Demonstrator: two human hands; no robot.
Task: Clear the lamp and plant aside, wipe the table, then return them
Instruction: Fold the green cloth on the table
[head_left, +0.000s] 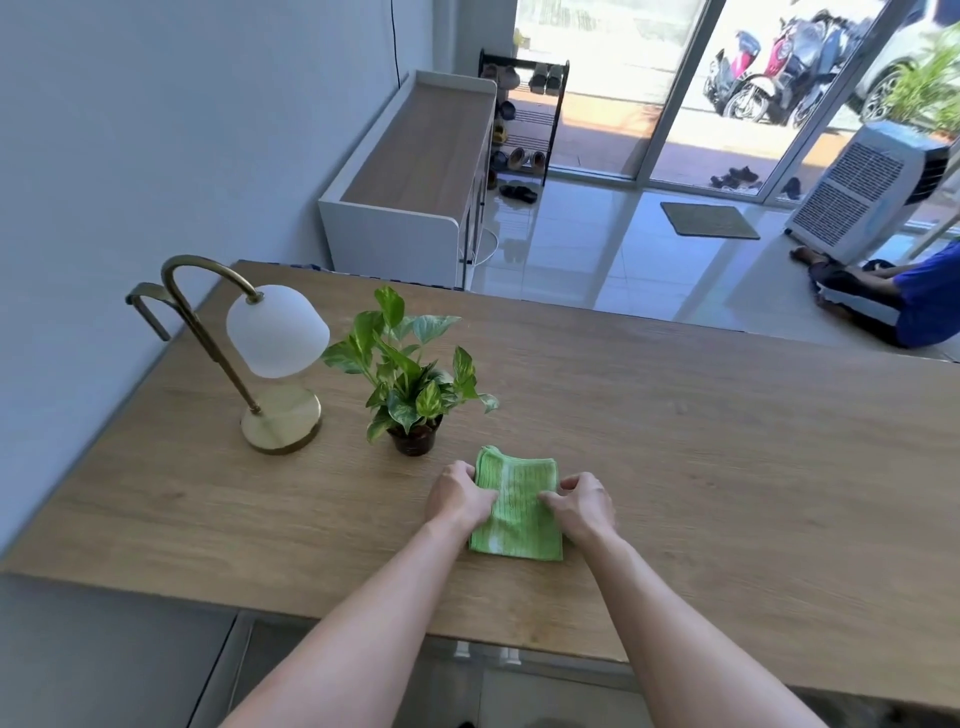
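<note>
Green cloth (517, 512), folded into a rectangle, lies flat on the wooden desk (701, 467) near its front edge. Both hands press on it — the left hand (457, 493) on its left edge, the right hand (582, 504) on its right edge, fingers curled down onto the fabric; neither grip is closed around it. Just behind the cloth stands the plant (410, 384) in a small dark pot. To the plant's left, near it but apart, is the lamp (270, 353) — brass base on the desk, white shade hanging from a curved arm.
</note>
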